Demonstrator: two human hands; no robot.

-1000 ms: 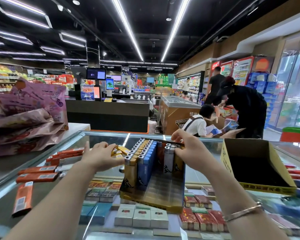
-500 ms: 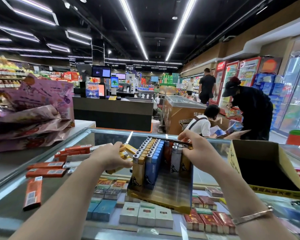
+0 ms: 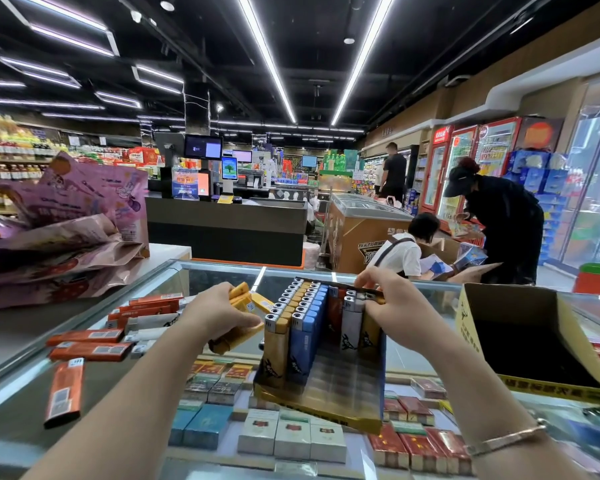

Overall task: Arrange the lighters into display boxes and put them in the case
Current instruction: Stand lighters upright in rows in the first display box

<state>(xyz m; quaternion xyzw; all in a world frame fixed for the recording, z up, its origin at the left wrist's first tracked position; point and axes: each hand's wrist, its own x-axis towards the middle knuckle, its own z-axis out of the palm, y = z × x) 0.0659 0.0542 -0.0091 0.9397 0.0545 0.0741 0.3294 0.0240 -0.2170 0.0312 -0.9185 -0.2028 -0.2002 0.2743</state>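
A display box (image 3: 329, 403) stands on the glass case (image 3: 174, 282), with rows of yellow lighters (image 3: 278, 341) and blue lighters (image 3: 303, 341) upright on its left side. At its right side stand a white lighter (image 3: 352, 327) and a few others. My right hand (image 3: 392, 310) grips the box's far right rim, over those lighters. My left hand (image 3: 215, 313) holds a bundle of yellow lighters (image 3: 243, 303) just left of the box. Loose orange lighters (image 3: 90, 344) and white lighters lie on the glass at the left.
An empty open cardboard box (image 3: 534, 341) sits on the glass at the right. Pink snack bags (image 3: 59, 233) are piled at the far left. Cigarette packs show under the glass. Two people work near a freezer beyond the counter.
Both hands stay at the box with little movement. The view has shifted slightly.
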